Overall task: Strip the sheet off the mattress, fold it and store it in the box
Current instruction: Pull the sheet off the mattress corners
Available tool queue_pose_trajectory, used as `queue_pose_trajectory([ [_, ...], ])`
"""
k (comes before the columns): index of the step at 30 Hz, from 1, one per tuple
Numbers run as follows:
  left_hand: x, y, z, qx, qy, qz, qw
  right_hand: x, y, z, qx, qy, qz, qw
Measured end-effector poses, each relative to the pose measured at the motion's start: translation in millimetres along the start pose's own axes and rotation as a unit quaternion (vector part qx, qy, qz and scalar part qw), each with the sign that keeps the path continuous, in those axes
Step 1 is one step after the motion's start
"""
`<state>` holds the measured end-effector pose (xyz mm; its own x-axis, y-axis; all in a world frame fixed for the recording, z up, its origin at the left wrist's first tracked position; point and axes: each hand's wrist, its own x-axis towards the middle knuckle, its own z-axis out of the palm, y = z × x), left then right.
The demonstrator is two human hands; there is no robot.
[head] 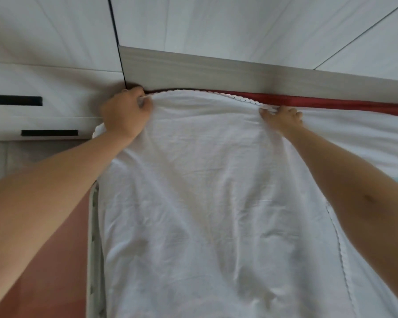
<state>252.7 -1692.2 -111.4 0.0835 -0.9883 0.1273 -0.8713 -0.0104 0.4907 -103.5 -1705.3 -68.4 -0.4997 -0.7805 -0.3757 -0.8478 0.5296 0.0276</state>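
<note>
The white sheet (193,191) is soft, thin cotton-like cloth, creased into long shallow folds that run toward the head of the bed, and it covers nearly the whole bed top. Its far edge carries a narrow scalloped trim and is lifted into a rounded arc between the two hands. The left hand (124,113) is closed round a bunched corner of that edge, with the fingers curled into the cloth. The right hand (283,117) grips the trim further along, its fingertips tucked down over the edge so that they are partly hidden. Just beyond the lifted edge a smooth red band (319,101) shows; whether it is the mattress itself or a cover on it cannot be told. Behind it runs a pale grey headboard (216,70) with a fine wood grain. To the left stand white drawer fronts (44,115) with dark slot-shaped handles. A reddish floor (55,271) shows at lower left, mostly hidden behind the left forearm. The near end of the sheet is cut off by the frame.
</note>
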Motion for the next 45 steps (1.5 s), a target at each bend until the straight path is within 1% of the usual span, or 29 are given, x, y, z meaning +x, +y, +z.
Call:
queue_pose_trajectory([
  [5,-14,-7,8,-0.031,0.046,0.051,0.997,9,2,3,0.136,-0.029,0.043,0.989],
  [7,-16,-11,12,-0.038,0.058,0.055,0.996,14,5,-1,0.240,-0.059,0.056,0.967],
  [10,-14,-11,14,-0.046,0.075,0.052,0.995,23,9,-11,0.383,-0.101,0.057,0.916],
  [11,-11,-11,13,-0.051,0.082,0.049,0.994,27,10,-14,0.411,-0.094,0.068,0.904],
  [13,-11,-11,14,-0.057,0.091,0.043,0.993,29,11,-18,0.471,-0.062,0.063,0.878],
  [15,-12,-11,16,-0.055,0.092,0.036,0.994,27,8,-16,0.488,-0.069,0.036,0.869],
  [17,-12,-11,17,-0.050,0.093,0.027,0.994,22,4,-13,0.475,-0.101,0.019,0.874],
  [19,-11,-11,18,-0.040,0.092,0.021,0.995,27,5,-8,0.422,-0.094,0.011,0.901],
  [21,-12,-12,19,-0.022,0.091,0.030,0.995,31,5,-3,0.298,-0.070,0.010,0.952],
  [22,-12,-13,19,-0.013,0.090,0.037,0.995,31,3,2,0.208,-0.048,0.023,0.977],
  [23,-11,-12,19,-0.004,0.089,0.045,0.995,29,-2,6,0.135,-0.022,0.043,0.990],
  [24,-12,-11,18,-0.001,0.087,0.049,0.995,22,-10,7,0.102,-0.011,0.068,0.992],
  [27,-12,-7,14,-0.014,0.080,0.049,0.996,0,-36,3,0.079,0.044,0.138,0.986],
  [28,-12,-5,13,-0.021,0.078,0.044,0.996,-10,-46,2,0.050,0.070,0.137,0.987],
  [29,-12,-4,12,-0.024,0.075,0.037,0.996,-28,-60,1,0.020,0.091,0.114,0.989],
  [30,-13,-4,10,-0.024,0.069,0.034,0.997,-53,-73,5,0.010,0.100,0.064,0.993],
  [31,-14,-4,8,-0.022,0.065,0.032,0.997,-83,-86,14,0.027,0.091,-0.011,0.995],
  [32,-14,-4,7,-0.022,0.063,0.025,0.997,-116,-95,27,0.055,0.061,-0.101,0.992],
  [33,-15,-3,6,-0.021,0.058,0.017,0.998,-151,-99,44,0.072,0.015,-0.190,0.979],
  [34,-16,-2,3,-0.025,0.043,0.009,0.999,-188,-95,62,0.055,-0.044,-0.259,0.963],
  [35,-17,-1,1,-0.035,0.018,-0.004,0.999,-216,-84,78,0.011,-0.092,-0.298,0.950],
  [36,-15,1,-3,-0.049,-0.012,-0.021,0.998,-230,-67,94,-0.031,-0.114,-0.299,0.947],
  [37,-14,2,-8,-0.064,-0.040,-0.034,0.997,-237,-50,103,-0.055,-0.121,-0.272,0.953],
  [38,-19,-3,-16,-0.073,-0.059,-0.042,0.995,-242,-40,108,-0.059,-0.132,-0.236,0.961],
  [40,-37,-18,-32,-0.091,-0.058,-0.063,0.992,-246,-40,106,-0.058,-0.159,-0.170,0.971],
  [42,-76,-46,-43,-0.112,-0.090,-0.119,0.983,-256,-61,99,-0.023,-0.182,-0.120,0.976],
  [43,-98,-60,-45,-0.152,-0.124,-0.161,0.967,-262,-73,95,0.004,-0.187,-0.100,0.977],
  [44,-125,-75,-49,-0.218,-0.155,-0.218,0.938,-273,-82,96,0.023,-0.193,-0.094,0.976],
  [45,-148,-81,-50,-0.294,-0.187,-0.288,0.892,-283,-87,97,0.034,-0.205,-0.104,0.973],
])
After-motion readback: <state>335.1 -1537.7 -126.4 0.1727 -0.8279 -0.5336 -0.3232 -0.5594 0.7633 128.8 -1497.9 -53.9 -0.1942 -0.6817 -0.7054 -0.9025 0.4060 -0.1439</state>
